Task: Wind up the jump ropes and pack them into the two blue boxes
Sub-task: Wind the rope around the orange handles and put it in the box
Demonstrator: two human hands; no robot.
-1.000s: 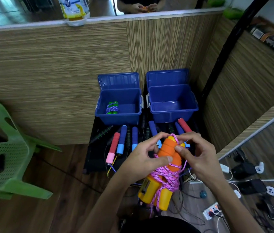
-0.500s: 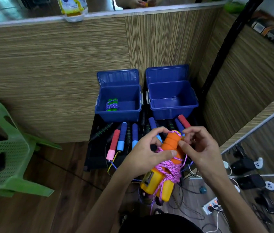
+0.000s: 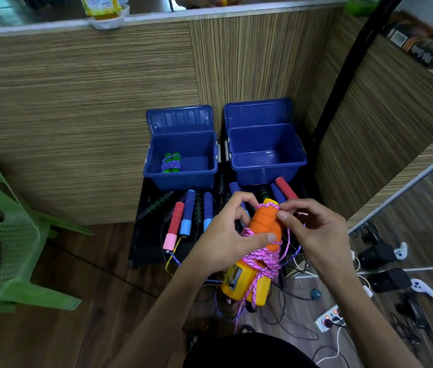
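My left hand (image 3: 226, 239) grips the orange jump rope handles (image 3: 261, 229), thumb across them. A pink rope (image 3: 264, 260) is wound round their middle, above the yellow ends. My right hand (image 3: 313, 228) pinches the pink rope at the handles' top. Two open blue boxes stand against the wooden wall. In the left box (image 3: 154, 167) lies a wound green-handled rope (image 3: 171, 162). Nothing shows inside the right box (image 3: 300, 158). Several unwound ropes with red, blue and black handles (image 3: 186, 216) lie on a black board in front of the boxes.
A green plastic chair (image 3: 2, 243) stands at the left. Cables, a power strip (image 3: 329, 316) and game controllers (image 3: 398, 252) lie on the wooden floor at the right. A black pole (image 3: 342, 75) slants up behind the right box.
The view has tilted slightly down. My right hand has carried the pink rope up to the top of the orange handles while my left hand kept its grip.
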